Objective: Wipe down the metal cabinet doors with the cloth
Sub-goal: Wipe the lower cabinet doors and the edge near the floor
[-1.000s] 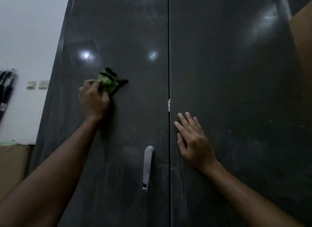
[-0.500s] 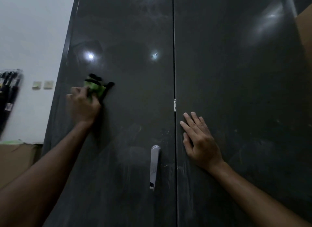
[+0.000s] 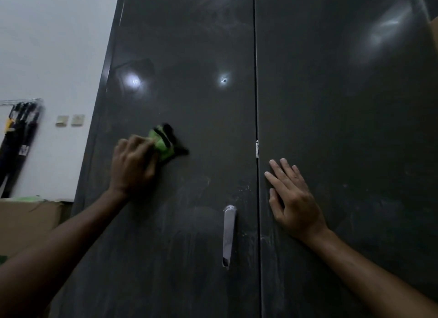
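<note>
Two hands work the cabinet: my left hand [image 3: 134,162] grips the green cloth [image 3: 163,142] against the left door [image 3: 180,57], centre-left of frame; my right hand [image 3: 292,199] lies flat, fingers straight, on the right door [image 3: 343,104]. I'd press evenly, overlapping strokes toward the smudges around the handle [image 3: 228,232].

Two cabinet doors [image 3: 180,57] [image 3: 343,104], one cloth [image 3: 163,142], one handle [image 3: 229,232], two wall switches [image 3: 62,120] [image 3: 78,120]

I'm seeing a white wall [image 3: 47,57] filling the left, two switch plates [image 3: 70,120], dark umbrellas [image 3: 16,142] hanging, a cardboard box [image 3: 26,220] sitting lower left.
</note>
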`<state>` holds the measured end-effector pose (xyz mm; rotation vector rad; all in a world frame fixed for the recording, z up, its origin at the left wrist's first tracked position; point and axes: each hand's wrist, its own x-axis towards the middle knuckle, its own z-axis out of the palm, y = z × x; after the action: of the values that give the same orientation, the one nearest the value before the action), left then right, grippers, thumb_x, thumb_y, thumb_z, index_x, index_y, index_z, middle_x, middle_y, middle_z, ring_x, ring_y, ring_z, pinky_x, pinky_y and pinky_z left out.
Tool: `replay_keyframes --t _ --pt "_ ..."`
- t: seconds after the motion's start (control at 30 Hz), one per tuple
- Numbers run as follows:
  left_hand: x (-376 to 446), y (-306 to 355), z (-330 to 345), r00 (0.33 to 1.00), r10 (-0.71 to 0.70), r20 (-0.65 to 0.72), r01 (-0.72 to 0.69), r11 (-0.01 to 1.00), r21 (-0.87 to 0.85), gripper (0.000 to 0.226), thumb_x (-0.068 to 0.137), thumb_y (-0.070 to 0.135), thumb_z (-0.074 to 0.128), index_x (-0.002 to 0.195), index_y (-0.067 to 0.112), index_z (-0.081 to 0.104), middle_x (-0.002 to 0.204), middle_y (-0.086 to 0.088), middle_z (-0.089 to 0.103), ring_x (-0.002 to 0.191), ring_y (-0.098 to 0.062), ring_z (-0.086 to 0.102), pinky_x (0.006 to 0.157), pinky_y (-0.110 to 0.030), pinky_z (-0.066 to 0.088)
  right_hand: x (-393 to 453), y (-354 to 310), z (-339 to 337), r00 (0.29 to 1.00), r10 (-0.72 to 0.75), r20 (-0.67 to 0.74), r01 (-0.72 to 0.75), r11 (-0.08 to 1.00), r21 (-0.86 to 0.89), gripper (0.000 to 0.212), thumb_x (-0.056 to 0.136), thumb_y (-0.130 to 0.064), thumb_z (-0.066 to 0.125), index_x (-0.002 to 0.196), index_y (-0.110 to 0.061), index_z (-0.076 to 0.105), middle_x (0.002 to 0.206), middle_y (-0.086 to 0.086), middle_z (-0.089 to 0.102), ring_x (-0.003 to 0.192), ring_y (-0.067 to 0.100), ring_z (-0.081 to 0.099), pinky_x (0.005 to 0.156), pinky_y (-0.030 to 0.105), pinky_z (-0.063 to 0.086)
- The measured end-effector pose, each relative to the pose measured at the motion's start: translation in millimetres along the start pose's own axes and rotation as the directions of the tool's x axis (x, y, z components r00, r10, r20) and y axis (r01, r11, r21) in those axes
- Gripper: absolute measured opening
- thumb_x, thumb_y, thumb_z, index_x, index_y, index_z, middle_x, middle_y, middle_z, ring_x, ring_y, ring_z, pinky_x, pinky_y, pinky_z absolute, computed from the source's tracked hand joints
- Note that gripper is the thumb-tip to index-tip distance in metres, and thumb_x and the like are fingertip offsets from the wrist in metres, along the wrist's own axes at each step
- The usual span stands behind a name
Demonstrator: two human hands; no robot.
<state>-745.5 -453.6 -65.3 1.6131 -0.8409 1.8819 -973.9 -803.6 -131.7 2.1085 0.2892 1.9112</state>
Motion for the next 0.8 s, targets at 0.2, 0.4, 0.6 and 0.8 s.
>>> replay_keyframes --t 0.2,0.4,0.6,0.8 --pt "38 -61 -18 0.84 -0.531 -0.111 0.538 0.842 0.036 0.04 0.093 0.02 0.055 0.125 0.004 0.072 0.123 -0.032 0.057 0.108 -0.053 0.056 0.096 -0.054 0.046 0 0 1 1.0 0.007 0.009 -0.007 1.0 -0.001 0.046 0.098 -0.018 0.049 0.141 -0.005 0.058 0.16 0.012 0.04 0.155 0.025 0.026 0.124 0.053 0.027" --pt "28 -17 -5 0.989 -0.15 0.01 0.151 0.988 -0.043 0.032 0.094 0.017 0.064 0.122 0.003 0.073 0.112 -0.025 0.058 0.098 -0.043 0.055 0.086 -0.048 0.044 0 0 2 1.0 -0.001 0.001 0.001 1.0 -0.012 0.046 0.098 -0.019 0.049 0.141 -0.005 0.059 0.16 0.011 0.04 0.155 0.026 0.026 0.123 0.054 0.027" --pt "48 -75 -18 0.824 -0.555 -0.117 0.561 0.827 0.029 0.046 0.091 0.028 0.048 0.122 0.003 0.071 0.123 -0.033 0.053 0.109 -0.053 0.055 0.094 -0.056 0.048 1 -1 2 1.0 0.002 0.002 -0.002 1.0 -0.015 0.046 0.098 -0.019 0.048 0.14 -0.005 0.06 0.16 0.012 0.041 0.154 0.027 0.027 0.123 0.054 0.027" --pt "0 -50 -21 0.867 -0.495 -0.056 0.496 0.868 -0.001 0.033 0.098 0.013 0.063 0.127 0.001 0.07 0.118 -0.03 0.05 0.105 -0.052 0.052 0.087 -0.057 0.048 -1 -1 1 1.0 0.017 0.0 -0.017 1.0 -0.017 0.047 0.099 -0.022 0.046 0.14 -0.005 0.059 0.16 0.011 0.04 0.155 0.026 0.026 0.123 0.055 0.027"
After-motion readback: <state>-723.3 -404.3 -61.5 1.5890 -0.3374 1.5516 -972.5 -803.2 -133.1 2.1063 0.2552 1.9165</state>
